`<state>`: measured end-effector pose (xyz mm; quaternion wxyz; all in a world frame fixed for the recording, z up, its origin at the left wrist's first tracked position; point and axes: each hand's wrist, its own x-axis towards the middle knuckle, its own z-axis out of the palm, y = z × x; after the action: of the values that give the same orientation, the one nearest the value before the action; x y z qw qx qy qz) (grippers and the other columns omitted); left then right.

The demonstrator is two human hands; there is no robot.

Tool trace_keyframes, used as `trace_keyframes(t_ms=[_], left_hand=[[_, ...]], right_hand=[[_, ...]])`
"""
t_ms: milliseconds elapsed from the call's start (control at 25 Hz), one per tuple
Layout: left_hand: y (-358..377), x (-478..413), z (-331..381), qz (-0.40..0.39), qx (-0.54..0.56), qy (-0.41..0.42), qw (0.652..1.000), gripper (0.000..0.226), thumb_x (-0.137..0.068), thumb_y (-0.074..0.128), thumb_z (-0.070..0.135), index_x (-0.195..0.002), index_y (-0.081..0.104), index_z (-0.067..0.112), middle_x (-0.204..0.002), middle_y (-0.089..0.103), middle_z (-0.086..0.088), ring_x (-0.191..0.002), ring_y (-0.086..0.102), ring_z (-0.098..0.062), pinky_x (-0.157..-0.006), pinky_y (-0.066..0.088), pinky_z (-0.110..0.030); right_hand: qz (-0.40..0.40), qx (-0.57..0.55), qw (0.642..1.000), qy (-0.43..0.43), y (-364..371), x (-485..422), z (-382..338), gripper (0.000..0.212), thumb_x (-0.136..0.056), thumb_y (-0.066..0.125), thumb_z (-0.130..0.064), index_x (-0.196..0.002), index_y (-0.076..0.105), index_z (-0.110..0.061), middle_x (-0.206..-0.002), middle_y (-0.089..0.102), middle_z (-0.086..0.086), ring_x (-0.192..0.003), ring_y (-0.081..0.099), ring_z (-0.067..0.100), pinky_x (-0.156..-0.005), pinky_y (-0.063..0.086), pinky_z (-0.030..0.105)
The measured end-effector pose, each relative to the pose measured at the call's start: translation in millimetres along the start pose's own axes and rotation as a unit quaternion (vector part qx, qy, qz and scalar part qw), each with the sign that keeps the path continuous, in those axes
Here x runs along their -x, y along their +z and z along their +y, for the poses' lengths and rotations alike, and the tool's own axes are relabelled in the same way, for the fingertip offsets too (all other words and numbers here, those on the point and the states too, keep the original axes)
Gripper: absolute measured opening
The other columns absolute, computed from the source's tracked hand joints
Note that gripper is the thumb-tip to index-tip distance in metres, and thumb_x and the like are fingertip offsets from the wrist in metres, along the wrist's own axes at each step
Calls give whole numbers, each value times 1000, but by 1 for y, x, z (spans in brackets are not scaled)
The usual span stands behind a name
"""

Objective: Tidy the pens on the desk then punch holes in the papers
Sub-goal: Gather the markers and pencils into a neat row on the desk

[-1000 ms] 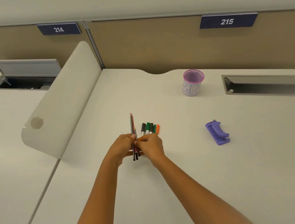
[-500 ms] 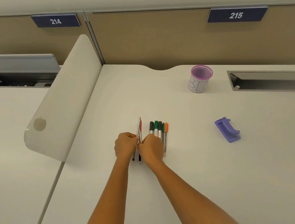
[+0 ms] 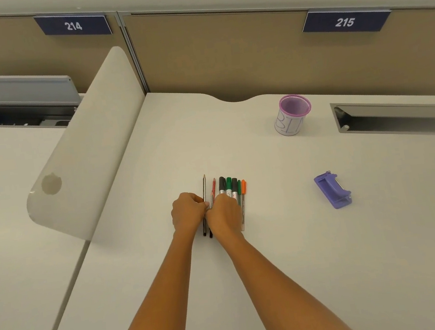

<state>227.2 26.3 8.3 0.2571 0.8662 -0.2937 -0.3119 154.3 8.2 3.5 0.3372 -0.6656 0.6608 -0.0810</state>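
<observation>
While the pens (image 3: 231, 190) lie side by side in a row on the desk (image 3: 300, 236), the left hand (image 3: 188, 213) pinches a dark pencil (image 3: 204, 186) at the row's left end. Just beside it, the right hand (image 3: 224, 213) rests curled over the pens. A purple hole punch (image 3: 333, 191) sits well to the right, a mesh cup (image 3: 292, 114) farther back.

A pale desk (image 3: 330, 260) meets tan partition panels (image 3: 225, 55) bearing number plates 214 (image 3: 73, 25) and 215 (image 3: 344, 22), with a curved divider (image 3: 86, 141) on its left.
</observation>
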Motion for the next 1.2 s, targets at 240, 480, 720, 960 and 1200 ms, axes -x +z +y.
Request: trace_keyframes(t_ms=[240,480,720,960,1200], left_hand=[[1,1,0,-5,1,3,1000,11,-77,71,17,-87,71,16,-77,70,-5,-67,63,-23,-63,45,-27],[2,2,-4,-6,6,14,1000,14,-79,69,17,-92,73,15,-92,74,-7,-81,68,-26,-68,46,-27],[3,2,-8,-11,23,-7,1000,23,-81,71,22,-102,70,13,-97,72,-9,-83,69,-30,-83,57,-41],[7,6,-8,-22,52,-12,998,28,-81,72,19,-108,68,12,-101,72,-12,-87,70,-27,-82,58,-42],[12,8,-7,-16,54,-6,998,25,-83,70,18,-106,69,10,-101,72,-14,-90,69,-28,-84,57,-44]], right_hand=[[4,19,1000,-25,0,-1,5,17,-92,58,-12,-106,63,-4,-104,69,14,-94,66,29,-74,55,36],[18,10,999,-40,-7,-3,6,10,-90,58,-8,-97,64,-4,-95,69,13,-84,66,26,-61,45,30],[68,-41,997,13,-32,-13,29,14,-91,59,-17,-97,67,-7,-94,69,10,-83,68,27,-69,57,37],[64,-38,996,57,-44,-18,63,18,-93,57,-16,-104,67,-6,-105,67,13,-91,66,28,-75,54,35],[40,-58,996,50,-38,-15,63,18,-92,56,-13,-103,69,-7,-104,67,12,-91,66,27,-76,56,36]])
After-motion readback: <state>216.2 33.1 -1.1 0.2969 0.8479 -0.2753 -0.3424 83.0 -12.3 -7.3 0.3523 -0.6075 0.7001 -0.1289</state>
